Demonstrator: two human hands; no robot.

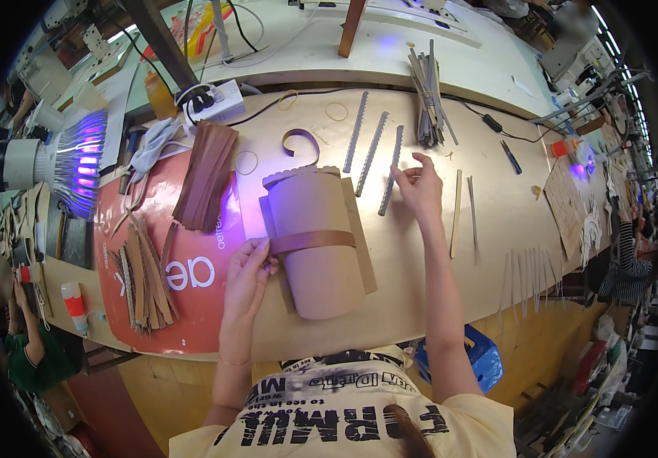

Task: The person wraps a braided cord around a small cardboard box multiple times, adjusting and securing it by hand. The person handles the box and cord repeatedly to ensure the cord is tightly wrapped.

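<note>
My left hand [249, 269] pinches the left end of a brown strap [314, 240]. The strap runs across a rounded tan piece [317, 286] that has a scalloped upper edge and flat boards along its sides. My right hand [420, 187] hovers over the table with its fingers bent and apart. Its thumb side is at a grey scalloped strip [390, 187]; whether they touch, I cannot tell. Two similar strips, one scalloped strip [372, 153] and another scalloped strip [356, 131], lie to the left of it.
Brown strips [205, 175] and narrower strips [146, 282] lie on a red sheet [195, 324] at left, by a purple-lit lamp [81, 164]. A grey stick bundle [430, 103], pen [511, 157] and power strip [222, 101] sit farther back. A curled brown strip [301, 141] lies behind the tan piece.
</note>
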